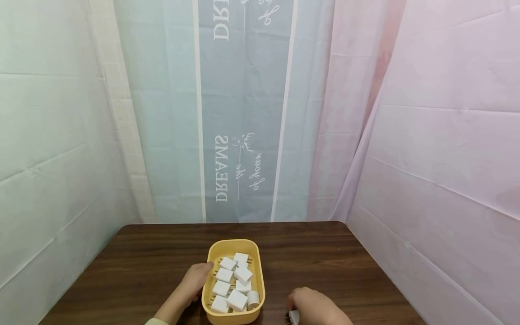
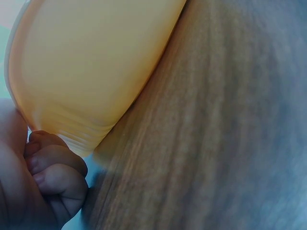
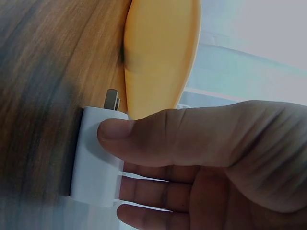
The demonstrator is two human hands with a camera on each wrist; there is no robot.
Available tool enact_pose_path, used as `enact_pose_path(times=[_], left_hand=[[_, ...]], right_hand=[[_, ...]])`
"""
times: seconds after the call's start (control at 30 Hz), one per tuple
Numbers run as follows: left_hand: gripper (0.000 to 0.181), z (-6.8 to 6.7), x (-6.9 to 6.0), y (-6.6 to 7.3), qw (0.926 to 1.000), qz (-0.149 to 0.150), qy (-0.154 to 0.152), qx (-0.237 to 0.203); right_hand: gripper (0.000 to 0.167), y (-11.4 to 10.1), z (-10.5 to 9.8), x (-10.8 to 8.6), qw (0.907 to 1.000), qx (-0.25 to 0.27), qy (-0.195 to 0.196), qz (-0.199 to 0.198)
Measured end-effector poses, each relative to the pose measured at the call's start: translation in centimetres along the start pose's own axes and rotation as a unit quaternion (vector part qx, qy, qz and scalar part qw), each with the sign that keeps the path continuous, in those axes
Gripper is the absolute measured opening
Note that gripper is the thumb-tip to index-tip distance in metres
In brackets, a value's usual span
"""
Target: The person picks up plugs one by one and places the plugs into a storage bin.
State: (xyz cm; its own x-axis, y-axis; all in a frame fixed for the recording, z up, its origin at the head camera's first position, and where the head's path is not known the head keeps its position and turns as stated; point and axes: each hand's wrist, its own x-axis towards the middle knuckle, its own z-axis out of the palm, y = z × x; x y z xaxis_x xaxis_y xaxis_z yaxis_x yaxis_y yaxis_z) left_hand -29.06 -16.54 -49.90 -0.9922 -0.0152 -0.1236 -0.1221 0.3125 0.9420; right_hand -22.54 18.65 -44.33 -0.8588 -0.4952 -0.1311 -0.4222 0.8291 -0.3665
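Observation:
A yellow plastic container [image 1: 262, 285] with rounded corners stands on the table, holding several white plug chargers [image 1: 224, 275] with metal prongs. One white piece [image 1: 253, 299] near its front right corner has a rounded side. My left hand [image 1: 192, 280] grips the container's left side, thumb at the rim and the other fingers curled against the outer wall [image 2: 86, 72]. To the right of the container, my right hand [image 1: 317, 308] pinches another white charger [image 3: 93, 158] between thumb and fingers. That charger is at the tabletop, its prongs [image 3: 112, 99] pointing toward the container.
The dark wood-grain table [image 1: 325, 257] extends behind and to both sides of the container. A printed curtain [image 1: 243, 113] hangs beyond its far edge, and pale sheets [image 1: 443, 135] hang along the left and right sides.

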Motion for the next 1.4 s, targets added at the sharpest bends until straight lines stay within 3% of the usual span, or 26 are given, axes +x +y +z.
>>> enact_pose_path(times=[0.37, 0.73, 1.0, 1.4], left_hand=[[0.046, 0.1, 0.1, 0.0, 1.0000, 0.000, -0.002, -0.004], [0.047, 0.0, -0.1, -0.1, 1.0000, -0.003, 0.004, 0.003], [0.045, 0.1, 0.2, -0.2, 1.0000, 0.005, 0.001, -0.003], [0.047, -0.1, 0.3, -0.3, 0.9997, 0.017, -0.016, -0.004]], right_hand=[[0.030, 0.3, 0.3, 0.5, 0.9999, -0.009, 0.002, 0.013], [0.026, -0.5, -1.0, 0.3, 0.9961, -0.070, 0.047, -0.027], [0.027, -1.3, -2.1, 0.7, 0.9977, -0.054, 0.031, -0.027], [0.030, -2.7, -3.5, 1.8, 0.9953, -0.050, 0.037, -0.074]])
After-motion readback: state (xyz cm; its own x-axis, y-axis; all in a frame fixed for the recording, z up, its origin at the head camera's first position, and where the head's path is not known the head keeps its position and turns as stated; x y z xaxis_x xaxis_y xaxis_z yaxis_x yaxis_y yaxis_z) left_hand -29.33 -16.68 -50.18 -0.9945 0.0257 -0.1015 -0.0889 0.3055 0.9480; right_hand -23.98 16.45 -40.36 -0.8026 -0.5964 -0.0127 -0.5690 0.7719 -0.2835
